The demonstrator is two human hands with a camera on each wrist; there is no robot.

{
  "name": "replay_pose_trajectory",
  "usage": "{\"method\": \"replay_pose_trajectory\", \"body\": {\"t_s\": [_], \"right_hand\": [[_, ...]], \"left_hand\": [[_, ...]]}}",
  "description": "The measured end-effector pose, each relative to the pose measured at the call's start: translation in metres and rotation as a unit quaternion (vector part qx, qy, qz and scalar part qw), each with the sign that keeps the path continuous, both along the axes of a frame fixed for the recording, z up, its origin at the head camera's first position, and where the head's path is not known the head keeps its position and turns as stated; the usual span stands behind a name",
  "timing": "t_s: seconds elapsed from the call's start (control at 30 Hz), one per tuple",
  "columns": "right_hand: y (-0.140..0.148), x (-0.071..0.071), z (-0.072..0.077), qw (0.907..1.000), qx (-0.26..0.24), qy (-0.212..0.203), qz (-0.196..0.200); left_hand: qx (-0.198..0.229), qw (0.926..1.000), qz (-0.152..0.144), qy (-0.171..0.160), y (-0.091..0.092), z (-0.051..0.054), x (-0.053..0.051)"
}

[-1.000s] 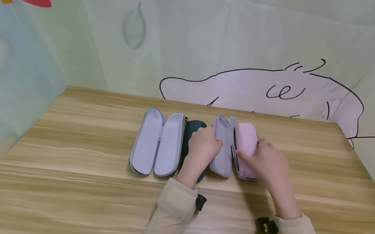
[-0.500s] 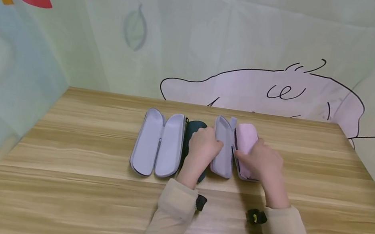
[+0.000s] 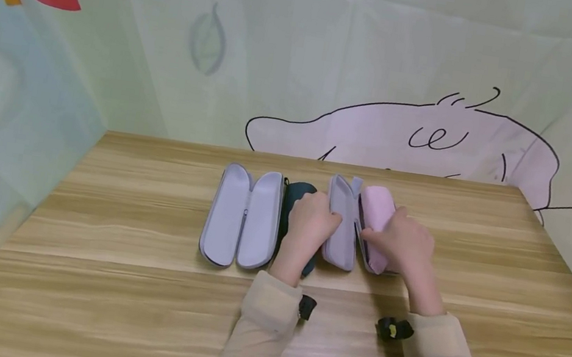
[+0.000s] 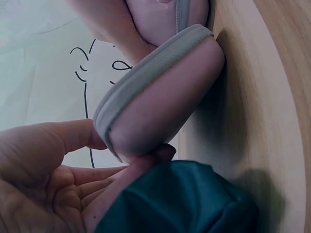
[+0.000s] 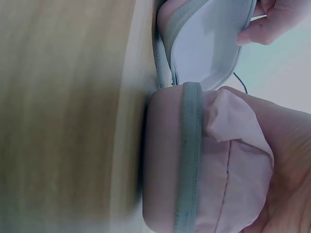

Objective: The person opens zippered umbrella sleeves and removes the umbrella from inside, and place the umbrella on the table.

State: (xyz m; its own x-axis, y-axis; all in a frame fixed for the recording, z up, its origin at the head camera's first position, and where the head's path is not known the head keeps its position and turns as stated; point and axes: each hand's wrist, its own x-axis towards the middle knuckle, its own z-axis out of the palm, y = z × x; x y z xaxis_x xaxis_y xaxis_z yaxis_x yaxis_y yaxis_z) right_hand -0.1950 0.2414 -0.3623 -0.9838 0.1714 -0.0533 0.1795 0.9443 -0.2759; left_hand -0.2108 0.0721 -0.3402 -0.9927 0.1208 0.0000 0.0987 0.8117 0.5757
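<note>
A pink zip glasses case (image 4: pixel 165 97) with a grey zip edge lies unzipped, its lid raised and tilted on the left in the head view. My left hand (image 3: pixel 309 222) pinches that lid's edge between thumb and fingers. In the case's other half sits a pink cloth pouch (image 5: pixel 233 165), bulging above the zip band. My right hand (image 3: pixel 405 241) holds the pouch from above, thumb on its left side; its other fingertips are hidden. Under my left forearm lies a dark green pouch or case (image 4: pixel 184 199), partly covered by the hand.
Left of the green item, another glasses case (image 3: pixel 224 219) lies unfolded with its pale lavender lining up. Everything rests on a wood-grain table (image 3: pixel 107 300). A printed cloth backdrop (image 3: pixel 305 52) rises behind the table's far edge.
My right hand and forearm have shifted slightly left, staying on the pink pouch. The left hand keeps its grip on the lid, and the cases stay in place.
</note>
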Motion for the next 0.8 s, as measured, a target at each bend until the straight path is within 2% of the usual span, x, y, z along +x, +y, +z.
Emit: {"method": "replay_pose_trajectory", "body": {"t_s": [0.47,0.8], "right_hand": [[0.001,-0.001,0.001,0.9988,-0.027,0.041,-0.006],[0.0,0.003,0.012,0.9979,-0.049,0.041,-0.005]], "left_hand": [[-0.016,0.9998,0.0,0.009,0.0,0.0,-0.003],[-0.023,0.9997,0.004,0.003,0.0,0.002,-0.003]]}}
